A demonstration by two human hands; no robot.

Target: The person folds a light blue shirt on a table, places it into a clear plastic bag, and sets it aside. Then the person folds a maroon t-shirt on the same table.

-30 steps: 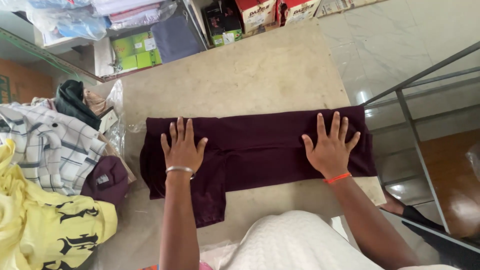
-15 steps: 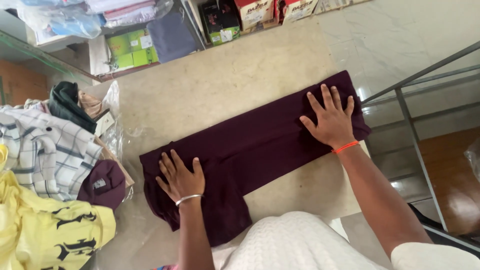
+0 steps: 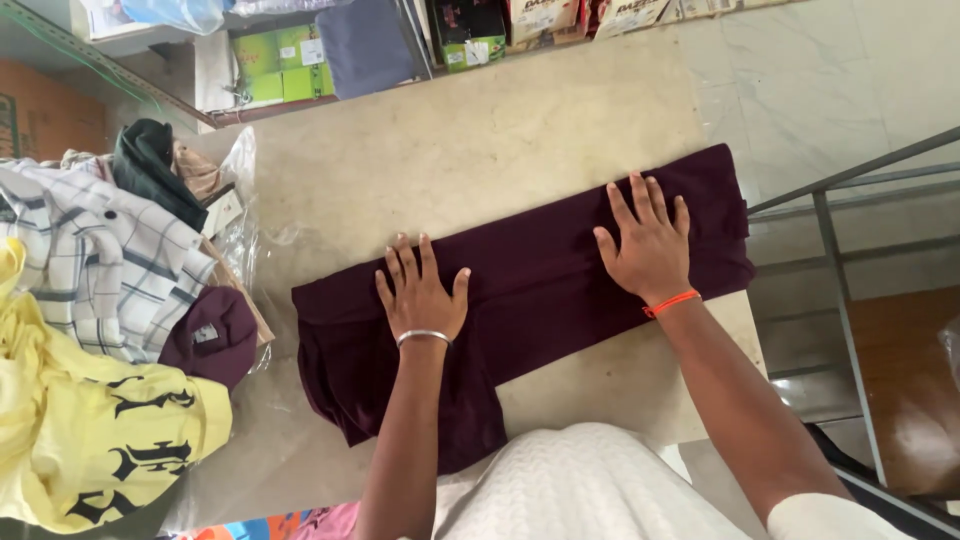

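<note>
On the maroon garment (image 3: 540,280), left hand (image 3: 420,295) and right hand (image 3: 648,245) press flat, fingers spread.

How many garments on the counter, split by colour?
Dark maroon garment under both hands, plus a folded maroon piece in the pile: 2
Yellow printed shirt: 1
White checked shirt: 1
Dark green garment: 1
Tan garment: 1
Total: 6

Green boxes (image 3: 275,75) upper left; dark box with green base (image 3: 472,30) top centre; red-and-white cartons (image 3: 590,15) beside it.
</note>
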